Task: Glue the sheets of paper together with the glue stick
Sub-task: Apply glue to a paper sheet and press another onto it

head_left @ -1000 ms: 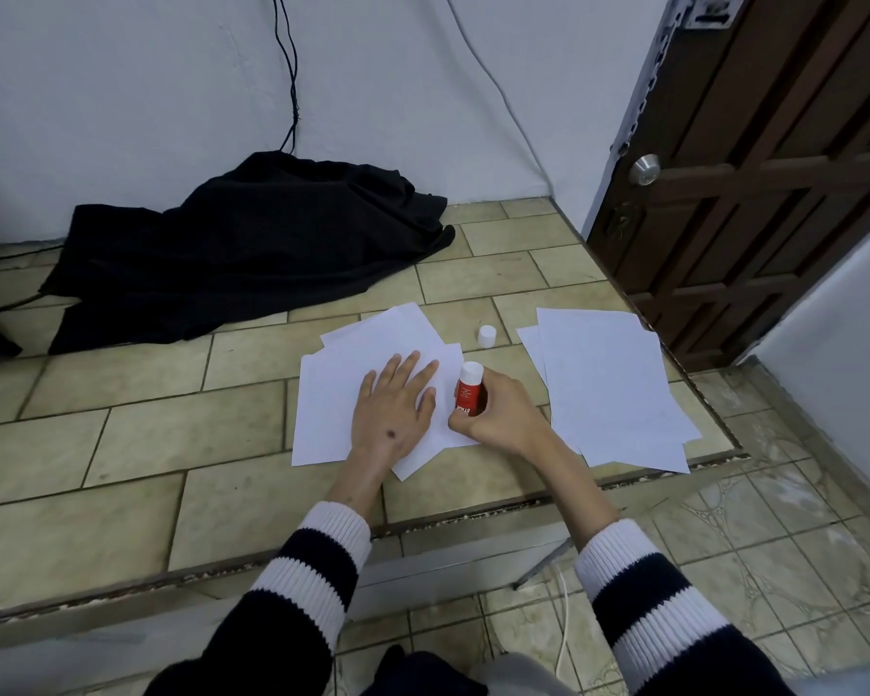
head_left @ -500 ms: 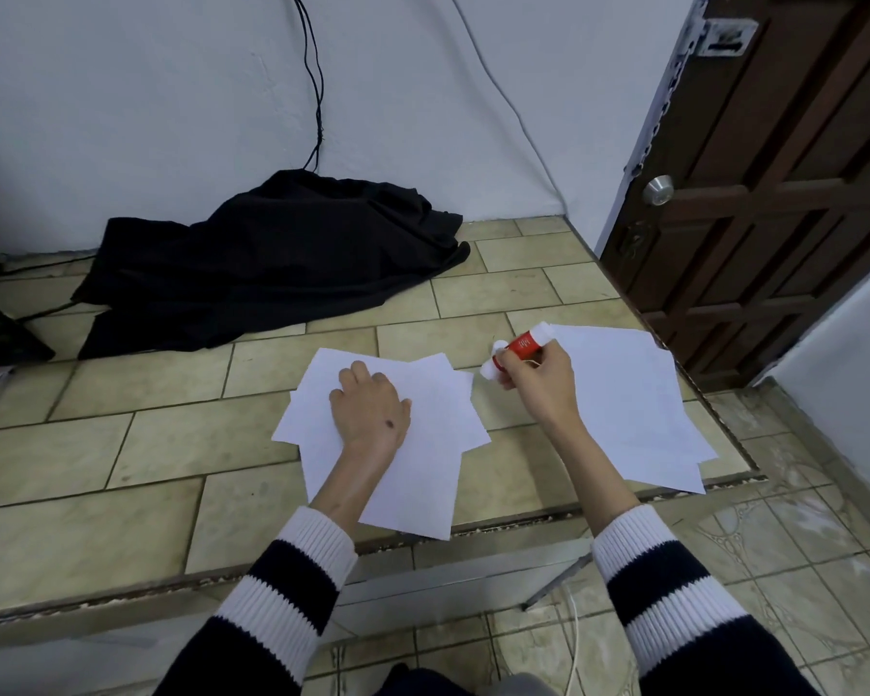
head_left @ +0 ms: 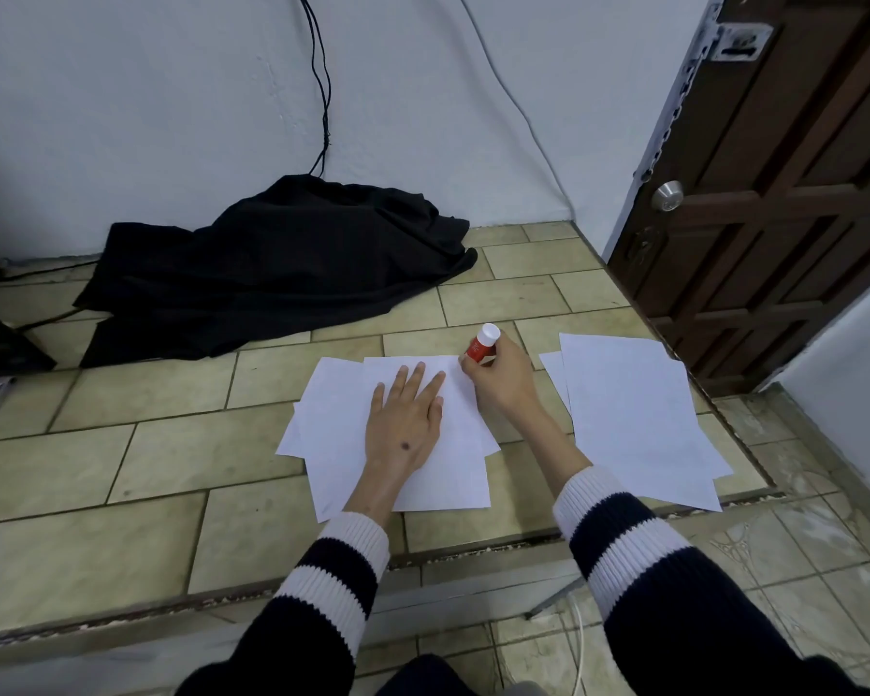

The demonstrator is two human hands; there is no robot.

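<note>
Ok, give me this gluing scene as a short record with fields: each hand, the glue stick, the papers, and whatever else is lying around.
left hand: flat, pressing on the overlapping sheets
right hand: grips the glue stick
glue stick: red body, white end pointing up, at the far right corner of the overlapping sheets
overlapping sheets: several white sheets, fanned, on the tiled surface
second paper stack: white, to the right, untouched
black cloth: heaped against the wall
door: brown wood, at right
</note>
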